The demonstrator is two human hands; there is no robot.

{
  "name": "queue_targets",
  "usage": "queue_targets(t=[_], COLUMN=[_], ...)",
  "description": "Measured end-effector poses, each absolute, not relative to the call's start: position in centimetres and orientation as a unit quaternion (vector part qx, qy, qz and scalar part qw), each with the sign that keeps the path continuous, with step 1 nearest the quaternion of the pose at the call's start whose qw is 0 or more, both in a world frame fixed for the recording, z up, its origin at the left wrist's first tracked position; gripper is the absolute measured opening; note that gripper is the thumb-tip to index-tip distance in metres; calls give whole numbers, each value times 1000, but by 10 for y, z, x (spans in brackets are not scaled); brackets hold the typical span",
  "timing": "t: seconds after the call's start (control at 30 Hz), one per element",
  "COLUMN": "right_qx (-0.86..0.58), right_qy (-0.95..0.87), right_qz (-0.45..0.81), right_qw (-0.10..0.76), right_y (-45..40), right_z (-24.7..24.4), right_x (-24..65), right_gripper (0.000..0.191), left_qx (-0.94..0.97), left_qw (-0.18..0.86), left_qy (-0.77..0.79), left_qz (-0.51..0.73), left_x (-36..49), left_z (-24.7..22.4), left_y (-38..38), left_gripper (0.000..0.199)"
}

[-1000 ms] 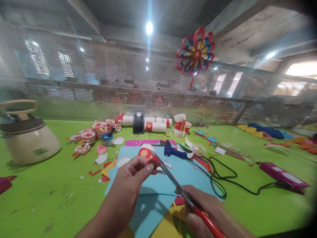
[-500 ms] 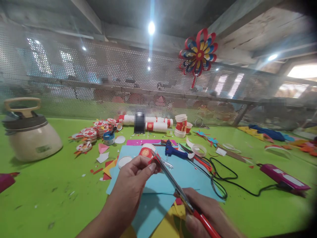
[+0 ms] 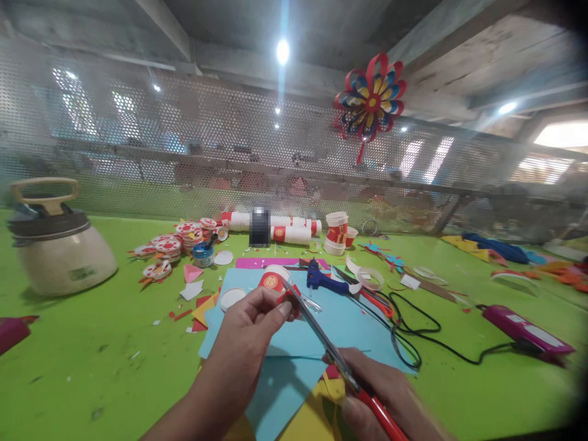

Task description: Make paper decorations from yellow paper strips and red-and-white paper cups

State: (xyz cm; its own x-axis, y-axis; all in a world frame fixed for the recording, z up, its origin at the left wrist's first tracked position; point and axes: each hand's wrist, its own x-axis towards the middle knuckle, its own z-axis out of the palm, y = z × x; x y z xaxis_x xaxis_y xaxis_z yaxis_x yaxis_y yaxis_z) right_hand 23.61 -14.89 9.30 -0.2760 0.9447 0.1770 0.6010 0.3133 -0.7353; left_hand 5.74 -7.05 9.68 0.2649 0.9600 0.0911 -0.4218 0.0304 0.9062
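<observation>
My left hand [image 3: 250, 334] pinches a small piece of red paper [image 3: 286, 296] between thumb and fingers. In my right hand [image 3: 374, 389] is a pair of scissors [image 3: 327, 343] with red handles, its long blades pointing up and left to the red paper. The blades look nearly closed, with their tips beside my left fingertips. Just behind the paper stands a red and white paper cup [image 3: 272, 280]. A white disc [image 3: 232, 299] lies to its left. Light blue paper sheets [image 3: 303, 340] spread beneath both hands.
A blue glue gun [image 3: 324, 280] lies behind the scissors, its black cable curling right towards a purple power strip [image 3: 526, 331]. Stacked cups [image 3: 336, 233], a blue jar [image 3: 203, 254] and red-dotted paper crafts [image 3: 168, 245] stand farther back. A large beige jug [image 3: 62, 257] is at left.
The red paper has tilted slightly in my left fingers against the blades. Both hands stay in nearly the same place; the view has shifted a little.
</observation>
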Motion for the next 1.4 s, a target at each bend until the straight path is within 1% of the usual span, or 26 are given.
queue_targets(t=[0.37,0.43,0.57,0.67,0.9,1.03,1.23,1.4], right_qx=[-515,-524,-515,-511,-508,-514,-503,-490], right_qy=[-763,-758,-753,-748,-763,-762,-771,-779], right_qz=[268,256,248,257,262,239,227,241], right_qw=[285,292,326,337,303,313,316,306], right_y=[-147,-147,-148,-150,-149,-150,-150,-150], right_z=[87,86,85,87,91,87,88,91], right_x=[239,238,234,232,233,233,234,236], right_gripper=[42,42,47,52,57,61,56,54], left_qx=[455,452,449,452,452,459,457,452], left_qw=[653,655,659,656,655,654,659,667], left_qy=[290,292,292,287,291,289,286,283], left_qz=[531,531,529,532,531,527,524,520], left_x=[57,57,58,58,58,57,58,57], left_z=[97,98,98,98,100,99,99,101], left_y=[-71,-71,-70,-70,-71,-71,-71,-72], left_gripper=[14,13,12,11,12,14,13,13])
